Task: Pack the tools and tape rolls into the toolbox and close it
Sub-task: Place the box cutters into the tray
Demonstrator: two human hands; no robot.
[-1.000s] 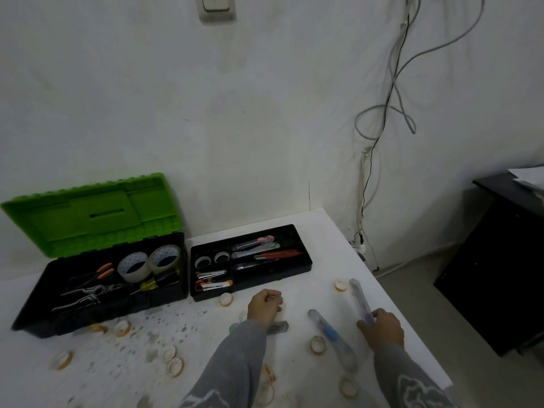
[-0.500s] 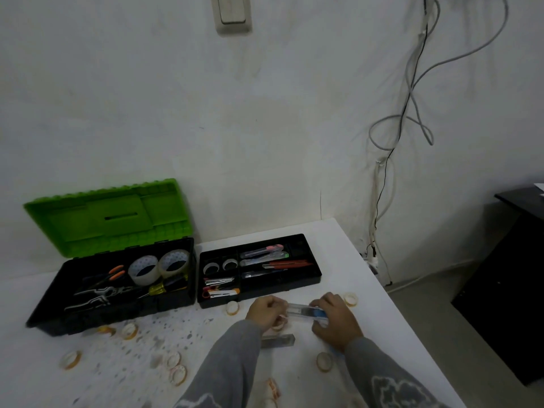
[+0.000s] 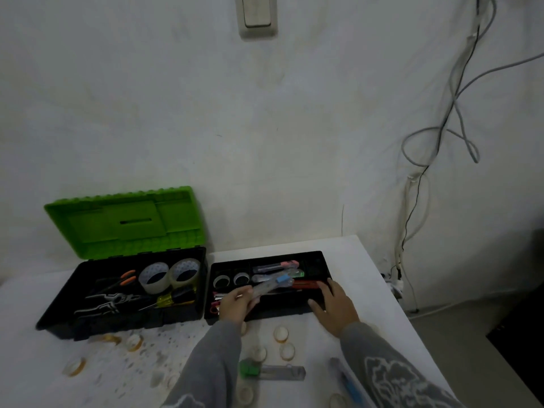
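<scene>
Toolbox (image 3: 59, 315), far left on the table (image 3: 368, 275): lid (image 3: 123, 222) raised. Contents: two big rolls (image 3: 154, 276) at its far right, orange pliers (image 3: 117, 281), black pliers (image 3: 109, 301), one screwdriver (image 3: 173, 298) with a yellow handle.

Tray (image 3: 265, 312) stands just right of the toolbox. Contents: two small rolls (image 3: 221, 281) in the far-left cells; in the long cells a pink cutter (image 3: 275, 265), a green cutter (image 3: 297, 273) partly covered, and a red cutter (image 3: 306, 285). The near-left cell holds red and silver items too blurred to name.

Left hand (image 3: 237, 303) pinches a clear cutter (image 3: 272, 285) with a blue slider between thumb and fingers, over the tray's middle. Right hand (image 3: 334, 307), fingers spread, rests on the tray's near-right rim and grips nothing.

Loose on the near table: one green-ended cutter (image 3: 270, 372), one blue cutter (image 3: 348, 384) partly hidden by the right sleeve (image 3: 391, 375), and about ten tape rings (image 3: 281, 334). Blur and the sleeves prevent a firm count.
</scene>
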